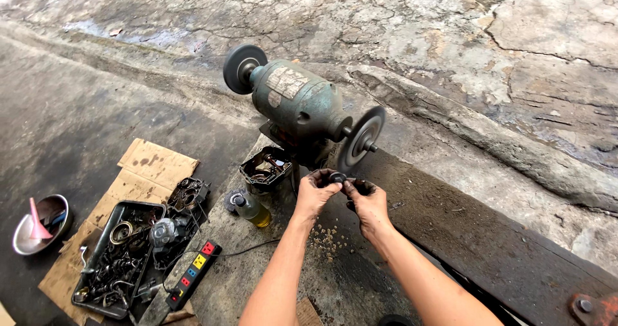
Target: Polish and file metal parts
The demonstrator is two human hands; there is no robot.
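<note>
A green bench grinder (299, 104) stands on a concrete ledge, a dark wheel at each end of its shaft. My left hand (315, 191) and my right hand (367, 200) meet just below the right-hand wheel (362, 139). Both grip a small dark round metal part (337, 177) between their fingertips. The part sits close under the wheel's rim; whether it touches the wheel I cannot tell. Both hands are smeared with black grime.
A black engine cover (265, 169) lies left of my hands, a small bottle of yellow oil (252, 210) beside it. Farther left are a tray of greasy parts (119, 255), a power strip (193, 273), cardboard (154, 165) and a metal bowl (40, 223). A dark beam (489, 242) runs right.
</note>
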